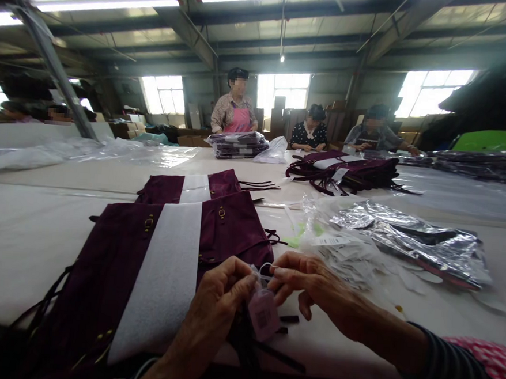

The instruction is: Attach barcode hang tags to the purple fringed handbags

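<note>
My left hand (212, 308) pinches the top of a pale pinkish hang tag (264, 316) with a barcode. A thin white tag string (265, 266) loops up from it, and my right hand (310, 277) holds that loop between closed fingertips. Just left of the tag lies a folded dark purple fabric item (233, 223) with brass buckles and dark straps; it looks like a bag. A broad white paper strip (165, 258) runs across it. Dark strap ends hang below the tag, partly hidden by my left hand.
Behind lies a second purple item (164, 189). To the right are loose white tags (352, 257) and silvery plastic packaging (414, 241). Farther back sit a purple pile (366, 174) and a wrapped stack (238, 148). Several people are across the table (12, 224).
</note>
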A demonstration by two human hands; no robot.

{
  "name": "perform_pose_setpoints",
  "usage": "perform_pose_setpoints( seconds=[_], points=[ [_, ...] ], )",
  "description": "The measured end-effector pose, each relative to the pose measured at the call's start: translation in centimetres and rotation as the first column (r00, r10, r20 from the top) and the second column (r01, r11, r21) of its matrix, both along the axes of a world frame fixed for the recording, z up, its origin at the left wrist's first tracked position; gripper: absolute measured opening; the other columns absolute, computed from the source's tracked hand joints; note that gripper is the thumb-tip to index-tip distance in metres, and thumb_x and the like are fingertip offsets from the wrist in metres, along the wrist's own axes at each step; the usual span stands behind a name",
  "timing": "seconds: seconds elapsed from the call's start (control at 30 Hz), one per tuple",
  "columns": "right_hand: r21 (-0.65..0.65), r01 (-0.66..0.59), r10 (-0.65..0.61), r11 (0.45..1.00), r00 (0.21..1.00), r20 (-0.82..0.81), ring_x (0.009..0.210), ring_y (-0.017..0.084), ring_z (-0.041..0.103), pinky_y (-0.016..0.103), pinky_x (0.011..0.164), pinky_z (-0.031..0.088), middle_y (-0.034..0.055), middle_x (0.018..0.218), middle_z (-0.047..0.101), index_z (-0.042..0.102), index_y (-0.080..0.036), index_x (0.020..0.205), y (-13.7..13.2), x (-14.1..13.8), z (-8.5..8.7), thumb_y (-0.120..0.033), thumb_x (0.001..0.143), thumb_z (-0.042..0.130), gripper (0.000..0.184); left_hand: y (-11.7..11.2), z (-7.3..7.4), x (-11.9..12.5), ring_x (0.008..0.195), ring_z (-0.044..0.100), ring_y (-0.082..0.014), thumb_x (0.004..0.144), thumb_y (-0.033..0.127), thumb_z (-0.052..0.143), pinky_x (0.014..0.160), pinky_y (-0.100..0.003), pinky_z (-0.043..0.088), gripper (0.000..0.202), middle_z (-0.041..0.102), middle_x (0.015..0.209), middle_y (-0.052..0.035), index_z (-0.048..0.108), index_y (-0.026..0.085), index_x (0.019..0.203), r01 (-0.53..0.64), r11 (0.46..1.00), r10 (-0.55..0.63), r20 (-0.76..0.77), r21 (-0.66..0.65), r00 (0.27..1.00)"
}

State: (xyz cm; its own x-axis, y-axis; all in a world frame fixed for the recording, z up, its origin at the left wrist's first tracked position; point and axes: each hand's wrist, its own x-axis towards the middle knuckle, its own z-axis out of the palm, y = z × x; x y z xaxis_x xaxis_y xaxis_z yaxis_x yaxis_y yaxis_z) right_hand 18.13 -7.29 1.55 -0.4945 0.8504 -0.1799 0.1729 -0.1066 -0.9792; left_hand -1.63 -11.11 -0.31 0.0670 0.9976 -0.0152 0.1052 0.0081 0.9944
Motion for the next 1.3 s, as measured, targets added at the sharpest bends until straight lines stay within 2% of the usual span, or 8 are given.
perform_pose_setpoints(
  seconds=[0.17,0.3,0.43,0.6,0.7,0.9,1.07,1.3],
  points=[
    [0.141,0.04,-0.048,0.989,0.997,0.055,0.069,0.015,0.058,0.02,0.047,0.039,0.0023,0.083,0.065,0.063,-0.017,0.096,-0.4,-0.5,-0.2,-0.027,0.079,0.067,0.02,0.7,0.1,-0.1,0.057,0.053,-0.0105,0.081,0.044,0.068,0.053,-0.02,0.039,0.029,0.067,0.068,-0.0007,0.061,0.016,0.078,-0.038,0.998,0.039,0.039,-0.04,0.998],
    [0.345,0.108,-0.132,0.933,0.99,0.049,0.077,0.015,0.057,0.025,0.061,0.044,0.0007,0.085,0.063,0.064,-0.019,0.095,-0.5,-0.4,-0.4,-0.026,0.08,0.068,0.016,0.8,0.5,0.0,0.056,0.054,-0.0105,0.079,0.044,0.068,0.053,-0.02,0.04,0.029,0.066,0.068,-0.0002,0.059,0.016,0.079,-0.036,0.997,0.041,0.062,-0.071,0.997],
    [0.446,0.056,-0.121,0.893,0.985,0.119,0.072,0.013,0.053,0.025,0.062,0.04,-0.0021,0.078,0.059,0.065,-0.019,0.084,-0.8,-0.3,-0.8,-0.025,0.082,0.07,0.008,0.7,0.6,0.1,0.054,0.053,-0.0097,0.078,0.043,0.068,0.051,-0.02,0.039,0.028,0.064,0.066,0.0008,0.058,0.017,0.078,-0.048,0.995,0.056,0.098,-0.085,0.994],
    [0.439,0.027,-0.081,0.898,0.991,0.105,0.067,0.011,0.047,0.024,0.06,0.037,-0.0053,0.073,0.054,0.066,-0.021,0.099,-0.8,-0.8,-2.0,-0.024,0.083,0.072,0.018,0.6,0.2,0.1,0.053,0.051,-0.0094,0.08,0.044,0.069,0.051,-0.019,0.038,0.029,0.061,0.063,0.0021,0.059,0.017,0.078,-0.013,0.999,0.018,0.092,-0.051,0.996],
    [0.404,0.011,-0.041,0.915,0.997,0.067,0.066,0.011,0.045,0.024,0.059,0.035,-0.0056,0.071,0.05,0.065,-0.02,0.091,-0.7,-1.2,-2.4,-0.022,0.083,0.071,0.01,0.5,0.0,-0.1,0.053,0.049,-0.0086,0.082,0.042,0.068,0.051,-0.019,0.037,0.028,0.059,0.063,0.0029,0.06,0.016,0.079,-0.019,1.0,0.019,0.067,-0.013,0.998],
    [0.315,0.049,-0.066,0.948,0.997,0.041,0.072,0.013,0.052,0.024,0.061,0.038,-0.0022,0.076,0.06,0.066,-0.018,0.081,-0.7,-1.3,-2.1,-0.022,0.078,0.077,0.012,0.5,-0.2,-0.3,0.058,0.052,-0.0094,0.085,0.043,0.069,0.055,-0.019,0.04,0.029,0.062,0.069,0.0013,0.059,0.016,0.08,-0.012,1.0,0.012,0.103,0.007,0.995],
    [0.191,0.026,-0.007,0.981,0.995,-0.1,0.067,0.012,0.05,0.024,0.06,0.037,-0.0021,0.072,0.06,0.065,-0.016,0.076,-0.3,-1.0,-2.7,-0.019,0.075,0.077,0.013,0.6,-0.1,-0.2,0.058,0.054,-0.0101,0.082,0.043,0.071,0.055,-0.02,0.042,0.029,0.066,0.07,-0.0008,0.06,0.015,0.08,-0.022,1.0,0.024,0.141,-0.014,0.99],
    [0.319,0.033,-0.027,0.947,0.999,-0.024,0.065,0.012,0.048,0.024,0.059,0.036,-0.003,0.07,0.059,0.065,-0.018,0.075,-1.1,-0.8,-1.4,-0.017,0.077,0.074,0.01,0.8,-0.2,-0.6,0.056,0.049,-0.0084,0.077,0.04,0.077,0.053,-0.019,0.038,0.028,0.062,0.065,0.0014,0.065,0.014,0.077,-0.014,1.0,0.017,0.15,-0.018,0.989]
  ],
)
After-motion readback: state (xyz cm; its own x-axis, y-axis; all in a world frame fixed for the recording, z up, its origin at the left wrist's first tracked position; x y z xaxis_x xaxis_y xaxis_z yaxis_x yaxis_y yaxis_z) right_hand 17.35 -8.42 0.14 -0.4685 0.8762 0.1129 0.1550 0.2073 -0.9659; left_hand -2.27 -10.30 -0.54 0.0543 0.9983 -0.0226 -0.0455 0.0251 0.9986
